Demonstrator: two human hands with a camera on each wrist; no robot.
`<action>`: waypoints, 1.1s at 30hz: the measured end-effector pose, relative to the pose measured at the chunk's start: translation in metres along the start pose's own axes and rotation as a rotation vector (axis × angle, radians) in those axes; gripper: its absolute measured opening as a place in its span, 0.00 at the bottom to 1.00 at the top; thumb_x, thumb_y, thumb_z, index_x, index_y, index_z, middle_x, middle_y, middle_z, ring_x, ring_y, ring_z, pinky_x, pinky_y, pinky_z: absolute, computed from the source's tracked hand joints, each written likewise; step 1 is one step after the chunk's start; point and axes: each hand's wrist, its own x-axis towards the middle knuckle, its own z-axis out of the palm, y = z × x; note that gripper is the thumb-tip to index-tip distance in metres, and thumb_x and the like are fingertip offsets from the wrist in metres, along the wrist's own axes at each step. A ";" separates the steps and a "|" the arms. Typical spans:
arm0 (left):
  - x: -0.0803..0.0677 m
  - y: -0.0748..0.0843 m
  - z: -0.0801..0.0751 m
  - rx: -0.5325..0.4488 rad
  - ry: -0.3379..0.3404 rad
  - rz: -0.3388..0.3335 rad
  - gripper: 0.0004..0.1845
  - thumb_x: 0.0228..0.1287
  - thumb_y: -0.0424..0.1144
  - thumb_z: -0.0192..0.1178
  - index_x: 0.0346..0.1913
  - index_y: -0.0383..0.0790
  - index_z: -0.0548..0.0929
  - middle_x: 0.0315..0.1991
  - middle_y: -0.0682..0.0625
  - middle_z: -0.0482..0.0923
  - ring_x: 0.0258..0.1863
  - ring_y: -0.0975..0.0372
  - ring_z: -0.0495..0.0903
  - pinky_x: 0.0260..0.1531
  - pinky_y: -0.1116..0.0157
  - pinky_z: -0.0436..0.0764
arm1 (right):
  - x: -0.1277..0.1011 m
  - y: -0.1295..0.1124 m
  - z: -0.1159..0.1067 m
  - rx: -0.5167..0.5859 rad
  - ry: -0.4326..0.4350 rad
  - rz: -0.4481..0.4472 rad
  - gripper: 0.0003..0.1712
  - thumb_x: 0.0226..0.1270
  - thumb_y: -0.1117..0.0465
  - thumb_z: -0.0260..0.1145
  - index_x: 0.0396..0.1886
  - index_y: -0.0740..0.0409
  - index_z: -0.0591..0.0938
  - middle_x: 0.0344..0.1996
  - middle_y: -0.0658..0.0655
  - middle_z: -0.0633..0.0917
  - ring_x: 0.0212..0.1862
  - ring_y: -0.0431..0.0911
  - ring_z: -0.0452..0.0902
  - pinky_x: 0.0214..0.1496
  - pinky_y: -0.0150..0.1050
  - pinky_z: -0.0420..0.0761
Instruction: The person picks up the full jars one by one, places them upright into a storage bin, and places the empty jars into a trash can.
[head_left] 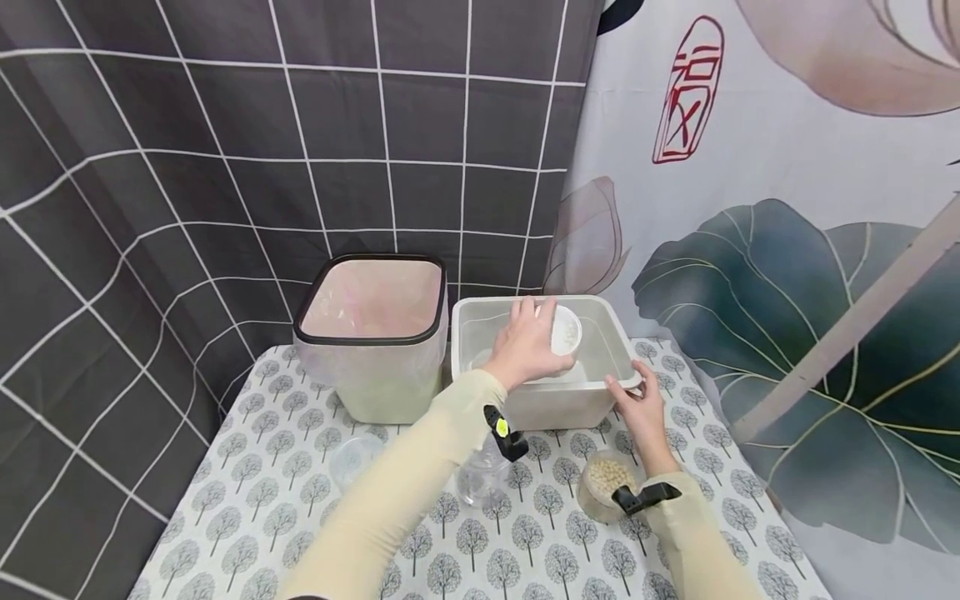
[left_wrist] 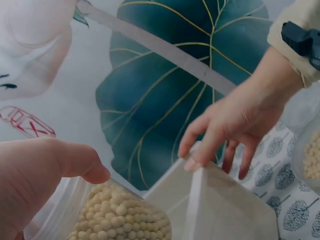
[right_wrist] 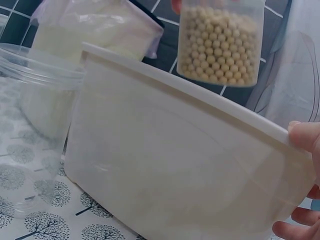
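My left hand (head_left: 525, 352) grips a clear plastic jar (right_wrist: 220, 47) of round, pale yellow beans (left_wrist: 120, 215) and holds it above the white rectangular basin (head_left: 551, 406). In the head view the fingers cover much of the jar, and its round end shows to their right. With my right hand (head_left: 647, 418) I hold the basin's front right corner, thumb at the rim and fingers along the outside. A second jar of beans (head_left: 606, 485) stands on the cloth close to the right wrist.
Beneath the left forearm is an empty clear jar (head_left: 480, 479), partly hidden. A clear round lid (head_left: 354, 460) lies to its left. The bin (head_left: 386, 387), lined with a bag and rimmed in black, stands left of the basin. Tree-print cloth (head_left: 247, 517) covers the table; curtains hang behind.
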 end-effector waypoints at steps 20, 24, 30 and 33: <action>0.012 -0.013 0.058 0.037 -0.222 -0.094 0.45 0.43 0.56 0.67 0.67 0.47 0.64 0.54 0.44 0.65 0.48 0.56 0.64 0.25 0.67 0.74 | 0.055 0.095 -0.007 -0.040 0.042 -0.140 0.42 0.58 0.43 0.65 0.70 0.31 0.56 0.62 0.58 0.68 0.55 0.55 0.72 0.45 0.38 0.81; 0.013 -0.017 0.065 0.029 -0.260 -0.119 0.45 0.43 0.57 0.67 0.67 0.48 0.64 0.55 0.44 0.66 0.48 0.57 0.65 0.30 0.65 0.75 | 0.071 0.122 -0.012 -0.026 0.031 -0.175 0.40 0.59 0.45 0.66 0.69 0.31 0.57 0.63 0.58 0.68 0.56 0.56 0.72 0.44 0.43 0.81; 0.019 -0.026 0.073 -0.004 -0.284 -0.097 0.44 0.42 0.56 0.67 0.67 0.49 0.66 0.54 0.44 0.66 0.47 0.57 0.65 0.35 0.63 0.75 | 0.012 0.027 -0.006 -0.015 -0.020 -0.103 0.42 0.63 0.48 0.63 0.72 0.47 0.53 0.63 0.70 0.63 0.59 0.63 0.67 0.42 0.36 0.80; 0.022 -0.031 0.077 -0.011 -0.308 -0.085 0.44 0.43 0.53 0.66 0.68 0.49 0.65 0.55 0.45 0.65 0.48 0.57 0.65 0.36 0.63 0.75 | -0.001 0.007 -0.004 -0.037 -0.027 -0.063 0.43 0.63 0.48 0.63 0.73 0.47 0.52 0.64 0.68 0.63 0.59 0.61 0.67 0.41 0.28 0.78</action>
